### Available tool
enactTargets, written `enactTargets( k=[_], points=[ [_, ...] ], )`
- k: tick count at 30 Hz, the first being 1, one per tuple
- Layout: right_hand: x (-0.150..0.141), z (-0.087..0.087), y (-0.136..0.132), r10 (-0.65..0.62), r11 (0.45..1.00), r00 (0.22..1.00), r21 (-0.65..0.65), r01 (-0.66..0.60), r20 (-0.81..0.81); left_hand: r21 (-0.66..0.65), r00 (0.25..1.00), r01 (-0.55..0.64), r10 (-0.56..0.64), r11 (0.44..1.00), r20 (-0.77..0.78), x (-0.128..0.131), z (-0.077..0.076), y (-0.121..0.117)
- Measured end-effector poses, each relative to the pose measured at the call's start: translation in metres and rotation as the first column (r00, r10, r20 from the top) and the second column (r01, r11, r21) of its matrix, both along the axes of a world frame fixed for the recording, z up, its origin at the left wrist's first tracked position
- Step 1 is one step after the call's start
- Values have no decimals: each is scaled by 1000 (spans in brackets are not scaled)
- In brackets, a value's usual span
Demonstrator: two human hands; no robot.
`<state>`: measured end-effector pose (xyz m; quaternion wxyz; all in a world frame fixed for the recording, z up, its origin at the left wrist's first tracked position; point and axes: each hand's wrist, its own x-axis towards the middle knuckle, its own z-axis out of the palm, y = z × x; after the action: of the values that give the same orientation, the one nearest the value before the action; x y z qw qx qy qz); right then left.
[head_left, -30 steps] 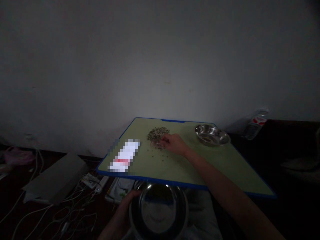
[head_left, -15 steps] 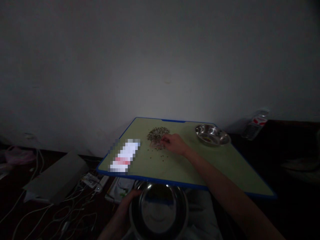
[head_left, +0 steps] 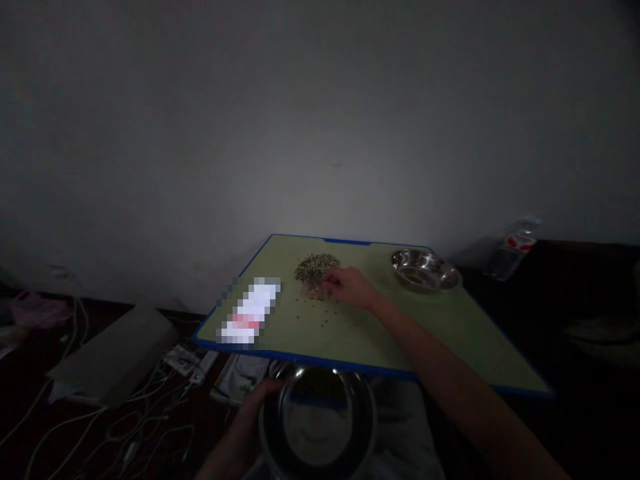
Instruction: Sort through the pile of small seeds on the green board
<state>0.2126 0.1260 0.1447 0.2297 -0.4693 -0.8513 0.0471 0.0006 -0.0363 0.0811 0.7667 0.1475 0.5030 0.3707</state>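
Looks like lots left: big pile of dark bits (head_left: pixel 314 267) on board (head_left: pixel 360 340), few loose bits on near side. Bowl (head_left: pixel 436 285) at far right has little in it.
Right hand (head_left: pixel 352 289): fingers bunched at pile's near right edge; cannot tell if pinching anything (too dim).
Left hand (head_left: pixel 254 408) grips left rim of pot (head_left: pixel 369 420), below board's near edge.
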Motion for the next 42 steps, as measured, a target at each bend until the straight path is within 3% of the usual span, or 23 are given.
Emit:
enactTargets(
  k=[12,22,26,33,37,42],
  points=[
    [0,2,-2,37,998,997,-55,-40,-68,35,998,-63,63,997,-7,-2,-16,1],
    [11,12,5,34,998,998,-57,-37,-58,-1,999,-42,42,999,-22,-1,-6,-1],
    [28,15,4,-12,994,996,-107,3,-84,86,999,-33,35,996,-19,-1,-8,-2],
    [58,5,-21,-29,992,984,-123,7,-178,19,999,-40,41,999,-14,0,-12,0],
    [56,-2,-23,-98,990,973,-120,74,-209,19,999,-26,26,999,-29,2,-9,-1],
    [52,-4,-20,-72,988,978,-151,43,-195,-2,1000,9,-9,1000,4,2,-2,-2]
  ],
)
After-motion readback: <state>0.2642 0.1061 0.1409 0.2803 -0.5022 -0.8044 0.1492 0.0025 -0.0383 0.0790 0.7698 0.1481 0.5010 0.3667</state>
